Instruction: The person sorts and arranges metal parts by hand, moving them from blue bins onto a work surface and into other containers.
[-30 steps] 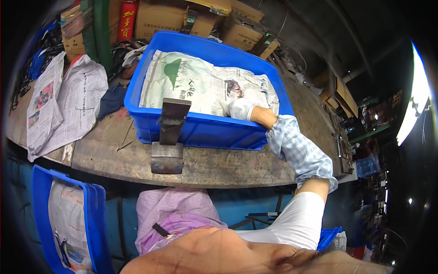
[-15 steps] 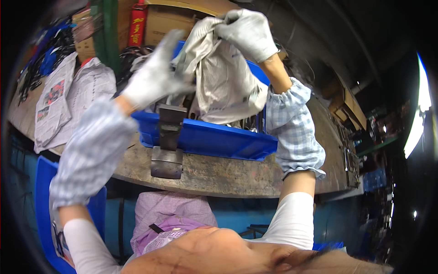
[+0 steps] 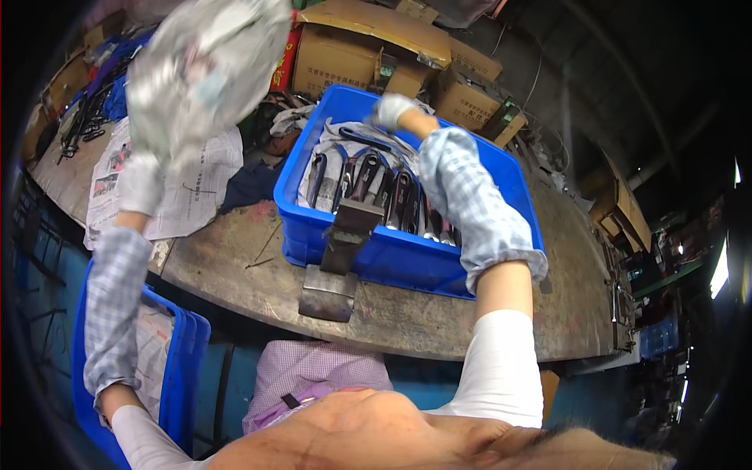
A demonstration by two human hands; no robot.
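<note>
My left hand (image 3: pixel 141 184), in a pale glove, is closed on the lower end of a crumpled newspaper sheet (image 3: pixel 205 74), which is raised at the upper left and smeared by motion. A blue plastic bin (image 3: pixel 419 262) stands on the workbench, holding several hand tools (image 3: pixel 368 176) with dark handles and bright metal ends. Paper shows beneath and behind them. Over the far inside of this bin is my right hand (image 3: pixel 393 112), also gloved; motion blur hides its fingers and whether they touch anything.
In front of the bin, a dark metal block (image 3: pixel 327 291) is fixed at the edge of the workbench (image 3: pixel 227 258). Newspaper sheets (image 3: pixel 207 184) lie to the left. Cardboard boxes (image 3: pixel 337 63) stand behind. A second blue bin (image 3: pixel 184 364) with paper inside is low on the left.
The newspaper sheet has gone from above the bin to the upper left in my left hand, uncovering the tools. My right hand has let go of it and moved down into the bin's far part.
</note>
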